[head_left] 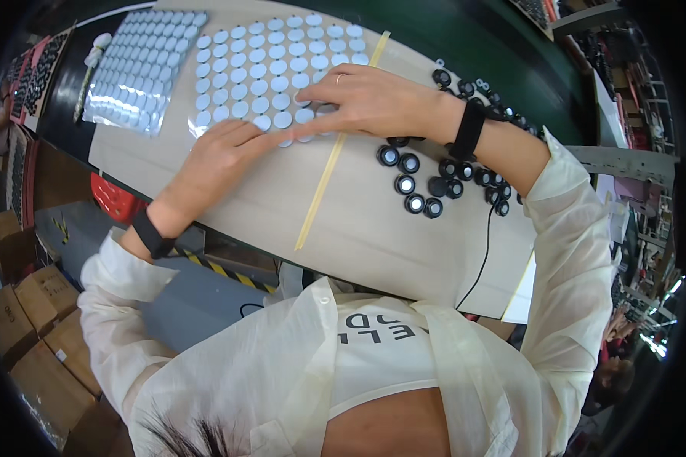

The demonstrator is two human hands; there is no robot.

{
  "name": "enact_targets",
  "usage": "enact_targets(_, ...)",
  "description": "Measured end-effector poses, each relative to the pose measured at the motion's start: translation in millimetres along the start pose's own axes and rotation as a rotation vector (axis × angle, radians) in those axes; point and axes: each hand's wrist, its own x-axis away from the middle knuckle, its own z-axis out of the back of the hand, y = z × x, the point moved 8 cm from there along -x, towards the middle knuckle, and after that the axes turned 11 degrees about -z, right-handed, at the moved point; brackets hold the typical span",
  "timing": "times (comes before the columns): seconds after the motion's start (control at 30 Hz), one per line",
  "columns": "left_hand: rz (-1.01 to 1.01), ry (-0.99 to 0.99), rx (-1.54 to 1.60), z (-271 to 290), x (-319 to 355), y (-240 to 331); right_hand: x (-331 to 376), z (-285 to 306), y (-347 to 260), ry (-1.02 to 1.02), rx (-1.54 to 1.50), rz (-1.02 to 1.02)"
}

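Note:
A sheet of pale blue round discs (258, 55) in rows lies on the work surface in front of me. My left hand (225, 156) rests at the sheet's near edge, its fingers bent over the discs and its thumb stretched right. My right hand (377, 99) reaches in from the right, with index finger and thumb apart over the lower right discs. One disc (304, 116) shows between that finger and thumb. Both thumb tips come close together near the lowest row. I see nothing lifted in either hand.
A second sheet of discs (141, 72) in clear plastic lies at the far left. Black round parts (406, 184), several with pale tops, are scattered to the right. Yellow tape (320, 199) crosses the board. A black cable (486, 255) hangs over the near edge. Cardboard boxes (46, 301) stand lower left.

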Motion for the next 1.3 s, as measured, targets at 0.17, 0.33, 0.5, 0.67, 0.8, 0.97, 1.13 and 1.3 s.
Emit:
enact_targets(0.17,0.299,0.339,0.157,66,3,-13,18,87,76,0.661,-0.702,-0.590)
enact_targets(0.33,0.169,0.483,0.009,176,-12,2,68,168,50,0.946,-0.396,-0.457)
enact_targets(0.5,-0.070,0.343,-0.079,250,-69,76,117,216,-1,0.881,-0.226,-0.512)
enact_targets(0.67,-0.271,0.188,0.112,270,-122,137,181,243,-25,0.714,-0.819,-0.536)
enact_targets(0.8,-0.192,0.055,0.471,219,-177,145,247,234,-72,0.911,-0.922,-0.803)
enact_targets(0.97,-0.315,-0.187,0.852,55,-274,145,356,150,-77,0.963,-0.973,-1.248)
enact_targets(1.13,-0.274,-0.021,0.472,-70,-312,121,408,49,-66,0.575,-0.236,-1.556)
enact_targets(1.3,-0.385,-0.017,0.301,-97,-289,172,396,60,-46,0.550,-0.015,-1.472)
